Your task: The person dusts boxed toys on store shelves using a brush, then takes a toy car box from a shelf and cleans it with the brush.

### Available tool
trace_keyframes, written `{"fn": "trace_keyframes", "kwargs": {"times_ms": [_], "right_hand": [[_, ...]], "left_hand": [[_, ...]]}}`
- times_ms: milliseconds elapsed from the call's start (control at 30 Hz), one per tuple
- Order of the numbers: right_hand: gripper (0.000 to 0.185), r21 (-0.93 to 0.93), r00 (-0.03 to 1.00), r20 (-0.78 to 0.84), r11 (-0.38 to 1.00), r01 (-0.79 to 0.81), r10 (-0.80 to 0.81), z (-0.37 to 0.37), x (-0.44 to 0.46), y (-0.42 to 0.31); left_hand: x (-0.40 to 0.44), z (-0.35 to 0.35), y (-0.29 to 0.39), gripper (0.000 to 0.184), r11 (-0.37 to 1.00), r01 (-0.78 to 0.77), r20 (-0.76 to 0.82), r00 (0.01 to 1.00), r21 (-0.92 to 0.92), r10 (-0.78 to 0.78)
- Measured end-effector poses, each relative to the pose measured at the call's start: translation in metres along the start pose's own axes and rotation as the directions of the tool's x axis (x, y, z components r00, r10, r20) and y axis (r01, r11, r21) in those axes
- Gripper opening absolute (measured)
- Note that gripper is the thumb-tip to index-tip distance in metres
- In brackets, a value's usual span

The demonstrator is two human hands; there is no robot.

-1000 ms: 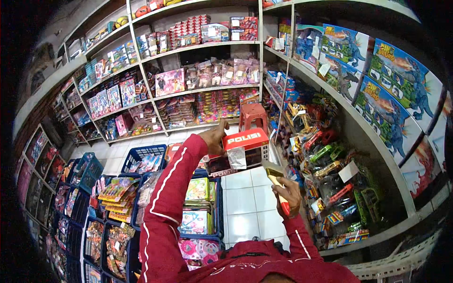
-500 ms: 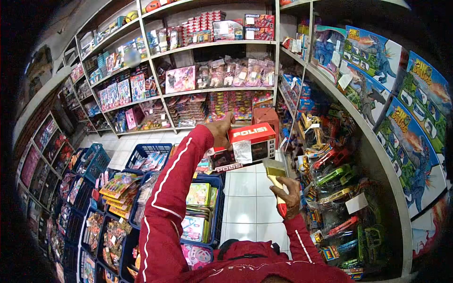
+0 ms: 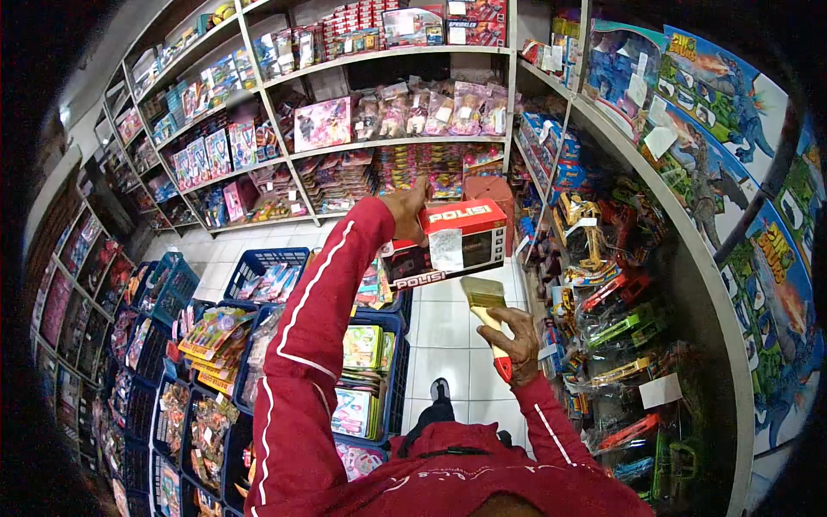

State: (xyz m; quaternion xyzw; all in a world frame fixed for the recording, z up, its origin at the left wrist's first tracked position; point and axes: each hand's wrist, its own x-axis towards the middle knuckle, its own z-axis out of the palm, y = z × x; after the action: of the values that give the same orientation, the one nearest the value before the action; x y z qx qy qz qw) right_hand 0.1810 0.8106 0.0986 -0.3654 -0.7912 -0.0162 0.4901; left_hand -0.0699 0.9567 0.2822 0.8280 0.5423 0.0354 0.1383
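My left hand [image 3: 407,214] grips the left end of a red and black box [image 3: 469,234] marked POLISI, which is held up in front of me over the aisle. A silvery-white patch shows on the box's front. Below and to the right of the box, my right hand [image 3: 515,338] is closed around the pale handle of a flat paintbrush [image 3: 484,297]. The brush's bristles point up and left toward the box, without touching it; its handle has a red end.
Behind the box stands a red stool [image 3: 493,194]. Shelves [image 3: 396,148] of packaged toys run across the back, and another shelf [image 3: 689,258] curves along the right. Blue baskets [image 3: 398,345] of goods fill the lower left. A shoe [image 3: 440,388] shows on the tiled floor.
The brush has shifted slightly left and its bristles tilt more to the left. The view has moved, and a foot has come into sight below. My left hand still holds the box.
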Motion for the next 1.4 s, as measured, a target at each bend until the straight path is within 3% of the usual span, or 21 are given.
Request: {"fn": "trace_keyframes", "kwargs": {"times_ms": [67,200,333,433,600,700,733,867,933,1000,1067,1133,1200,1267,1300,1333,1367,1400], "right_hand": [[0.034,0.025,0.999,-0.016,0.998,0.050,-0.050,0.007,0.016,-0.002],[0.032,0.143,0.972,0.055,0.966,0.217,-0.227,0.038,0.060,-0.009],[0.028,0.078,0.936,0.043,0.935,0.346,-0.350,0.079,0.120,0.003],[0.022,0.013,0.951,0.007,0.951,0.309,-0.310,0.113,0.151,0.029],[0.025,0.090,0.951,0.187,0.969,0.231,-0.244,0.150,0.142,0.072],[0.025,0.117,0.960,0.138,0.966,0.230,-0.245,0.159,0.147,0.087],[0.026,0.146,0.965,0.129,0.967,0.208,-0.227,0.162,0.152,0.090],[0.029,0.232,0.975,0.091,0.957,0.176,-0.202,0.173,0.176,0.108],[0.029,0.216,0.988,0.058,0.968,0.125,-0.140,0.182,0.181,0.127],[0.030,0.243,0.999,0.010,0.969,-0.053,0.052,0.181,0.179,0.149],[0.029,0.181,0.988,-0.081,0.977,-0.113,0.129,0.162,0.176,0.173],[0.028,0.269,0.941,-0.203,0.939,-0.213,0.271,0.150,0.165,0.205],[0.026,0.451,0.787,-0.363,0.833,-0.321,0.499,0.145,0.158,0.245],[0.025,0.820,0.403,-0.177,0.360,-0.444,0.898,0.114,0.190,0.264],[0.025,0.909,0.385,-0.091,0.235,-0.345,0.919,0.102,0.208,0.278],[0.027,0.968,0.380,-0.005,0.100,-0.231,0.925,0.093,0.223,0.295],[0.029,0.954,0.515,-0.082,0.218,-0.208,0.853,0.107,0.217,0.341],[0.023,0.993,0.419,0.119,-0.107,-0.052,0.900,0.101,0.242,0.351]], "left_hand": [[0.014,-0.005,-0.003,0.098,0.998,0.055,-0.004,0.999,0.039,-0.055],[0.057,-0.012,-0.022,0.100,0.999,-0.024,-0.057,0.998,0.024,0.025],[0.105,-0.024,-0.044,0.097,0.995,-0.096,-0.022,0.995,0.037,0.096],[0.122,-0.045,-0.046,0.093,0.997,-0.074,-0.002,0.997,0.030,0.075],[0.157,-0.063,-0.078,0.096,0.994,-0.079,-0.053,0.995,0.077,0.083],[0.176,-0.075,-0.087,0.105,0.994,-0.038,-0.038,0.998,0.105,0.042],[0.176,-0.084,-0.082,0.109,0.997,0.012,0.049,0.999,0.077,-0.016],[0.210,-0.070,-0.109,0.110,0.996,-0.022,0.000,1.000,0.089,0.022],[0.221,-0.071,-0.113,0.110,0.998,-0.037,0.006,0.999,0.055,0.037],[0.229,-0.072,-0.114,0.111,0.997,-0.071,0.023,0.997,0.001,0.071],[0.240,-0.070,-0.118,0.109,0.999,-0.028,0.025,0.999,-0.017,0.029],[0.248,-0.069,-0.124,0.108,0.999,-0.050,-0.003,0.999,-0.021,0.050],[0.260,-0.069,-0.126,0.107,0.997,-0.052,0.015,0.998,-0.058,0.053],[0.270,-0.066,-0.127,0.106,0.994,-0.053,0.043,0.997,-0.094,0.057],[0.276,-0.058,-0.133,0.095,0.990,-0.135,-0.046,0.990,-0.046,0.133],[0.272,-0.071,-0.113,0.090,0.995,-0.084,0.019,0.996,-0.053,0.085],[0.283,-0.065,-0.121,0.090,0.992,-0.107,0.008,0.994,-0.060,0.108],[0.294,-0.059,-0.130,0.089,0.989,-0.130,-0.004,0.992,-0.072,0.130]]}}
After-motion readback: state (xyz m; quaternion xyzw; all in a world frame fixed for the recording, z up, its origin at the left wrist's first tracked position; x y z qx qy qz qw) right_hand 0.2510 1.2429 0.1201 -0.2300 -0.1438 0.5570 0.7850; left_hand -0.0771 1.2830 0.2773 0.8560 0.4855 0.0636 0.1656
